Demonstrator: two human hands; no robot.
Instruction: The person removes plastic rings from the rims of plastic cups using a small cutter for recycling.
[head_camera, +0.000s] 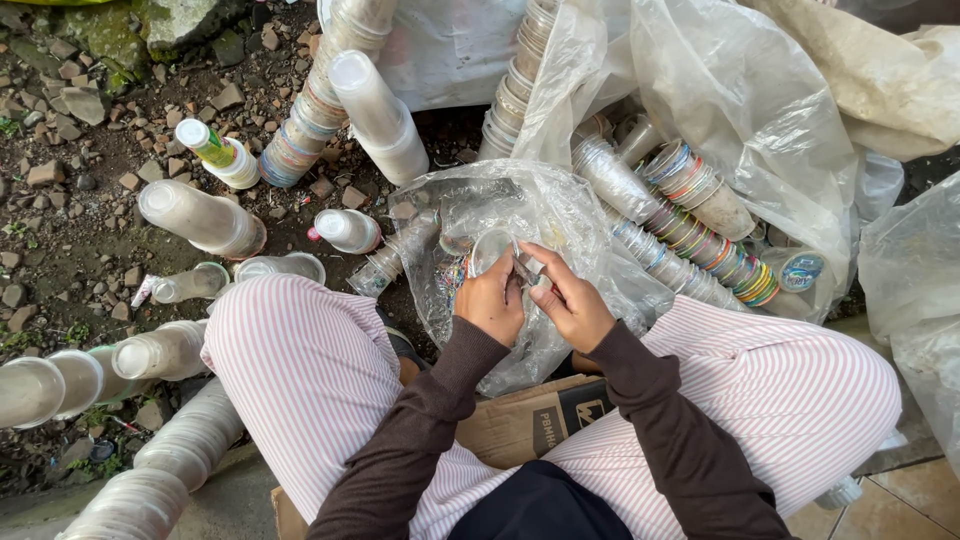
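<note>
Left hand (490, 300) holds a clear plastic cup (490, 247) over the crumpled transparent bag (520, 210); right hand (572, 305) pinches its rim strip, peeling; next needs a firm pull.

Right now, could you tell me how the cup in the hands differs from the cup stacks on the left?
The cup is single, held by the left hand while the right hand picks at its rim; the cup stacks are nested and lie untouched on the ground. Both are clear plastic.

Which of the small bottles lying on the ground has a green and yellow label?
The small bottle with the white cap, at upper left near the cup stacks. The other small bottle, closer to the striped knee, has a red cap and no coloured label.
</note>
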